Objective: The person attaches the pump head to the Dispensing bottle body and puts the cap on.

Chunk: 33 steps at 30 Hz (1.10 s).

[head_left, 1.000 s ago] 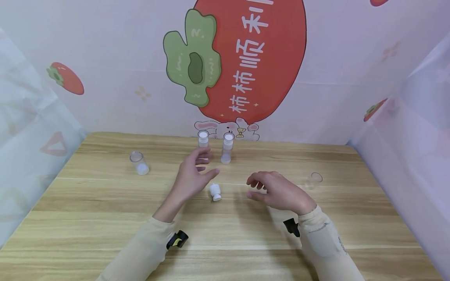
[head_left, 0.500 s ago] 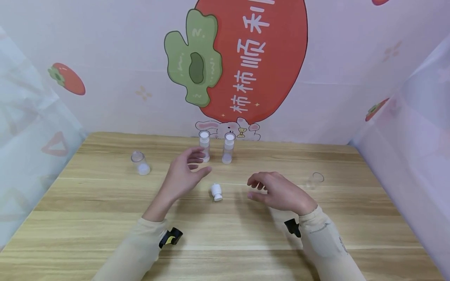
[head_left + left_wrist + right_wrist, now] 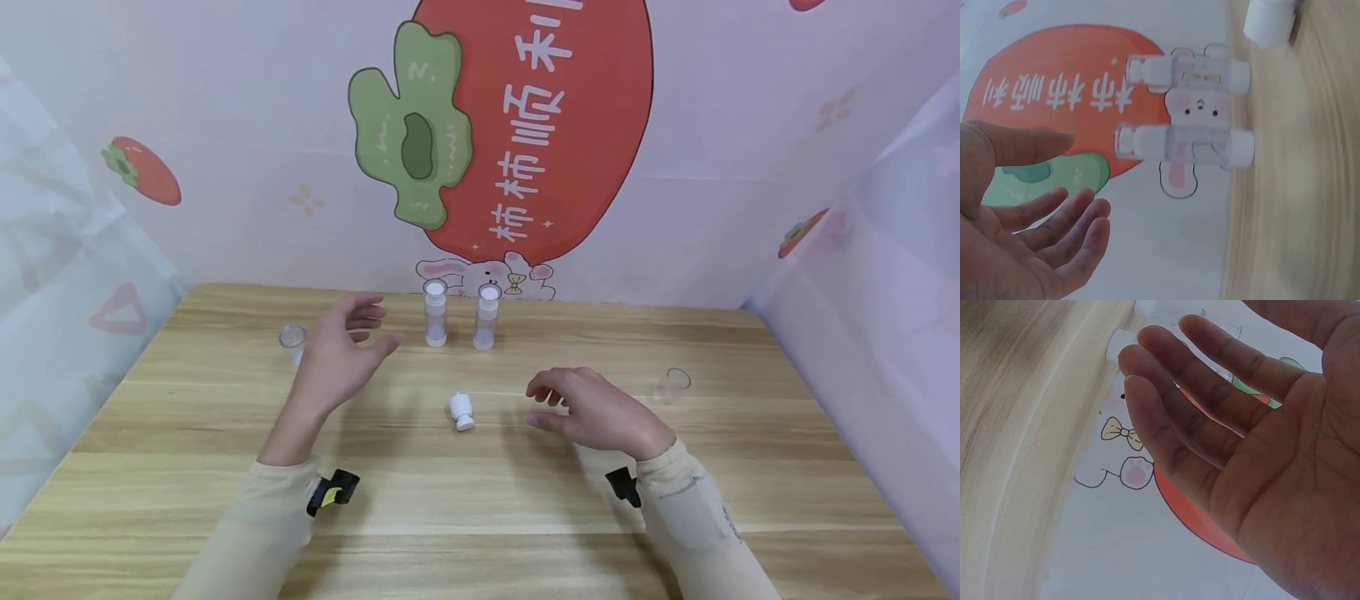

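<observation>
My left hand [image 3: 341, 346] hovers with relaxed fingers and holds nothing, overlapping a clear tube [image 3: 292, 337] in the head view and hiding its lower part. Two clear pump bottles [image 3: 435, 315] with white tops and bases stand side by side at the back; the left wrist view shows both bottles [image 3: 1210, 147] beyond the fingers. A small white pump head [image 3: 461, 412] lies mid-table between the hands. My right hand [image 3: 600, 412], fingers loosely curved, is over the table to its right; the right wrist view shows a bare palm [image 3: 1291, 481].
A clear cap [image 3: 670, 385] lies on the wooden table [image 3: 480, 508] to the right of my right hand. Behind the table's far edge rises a printed backdrop [image 3: 247, 225], and side sheets [image 3: 892, 317] hang along left and right.
My left hand has moved left, from in front of the left pump bottle to in front of the clear tube. The right hand and the pump head have stayed in place.
</observation>
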Each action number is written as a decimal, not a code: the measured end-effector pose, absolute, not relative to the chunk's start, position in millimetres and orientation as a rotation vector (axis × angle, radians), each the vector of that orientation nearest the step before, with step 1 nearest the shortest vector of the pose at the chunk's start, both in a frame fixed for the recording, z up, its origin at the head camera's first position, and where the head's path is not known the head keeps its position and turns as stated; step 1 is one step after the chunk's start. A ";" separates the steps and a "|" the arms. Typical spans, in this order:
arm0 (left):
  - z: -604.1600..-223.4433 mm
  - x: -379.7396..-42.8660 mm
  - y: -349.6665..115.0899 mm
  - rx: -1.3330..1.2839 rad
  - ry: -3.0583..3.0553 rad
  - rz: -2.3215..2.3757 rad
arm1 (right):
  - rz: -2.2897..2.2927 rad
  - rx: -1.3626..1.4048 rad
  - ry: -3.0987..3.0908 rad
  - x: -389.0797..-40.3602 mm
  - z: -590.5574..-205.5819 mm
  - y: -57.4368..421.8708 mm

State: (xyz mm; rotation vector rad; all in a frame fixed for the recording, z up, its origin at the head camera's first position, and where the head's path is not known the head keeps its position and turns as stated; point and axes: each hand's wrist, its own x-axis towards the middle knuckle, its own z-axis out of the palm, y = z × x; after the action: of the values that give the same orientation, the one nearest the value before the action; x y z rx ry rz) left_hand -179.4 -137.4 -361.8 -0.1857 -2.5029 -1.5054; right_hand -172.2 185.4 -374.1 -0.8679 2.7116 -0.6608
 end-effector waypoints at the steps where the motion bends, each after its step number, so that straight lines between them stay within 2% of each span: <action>1: -360.7 -179.3 -140.5 -0.174 -2.489 -1.504 | -0.662 -0.870 2.712 -172.1 -373.9 185.7; 19: -366.2 -184.6 -203.9 0.040 -2.435 -1.297 | -0.647 -0.884 2.715 -171.7 -375.5 185.5; 33: -376.5 -186.0 -235.8 0.158 -2.587 -1.426 | -0.649 -0.883 2.705 -171.9 -375.6 185.1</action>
State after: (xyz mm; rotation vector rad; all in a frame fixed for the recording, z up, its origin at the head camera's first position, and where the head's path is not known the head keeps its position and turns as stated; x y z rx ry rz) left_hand -186.0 -235.8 -376.5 0.1583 -2.5868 -1.4259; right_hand -171.9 185.1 -375.6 -0.8830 2.7053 -0.6490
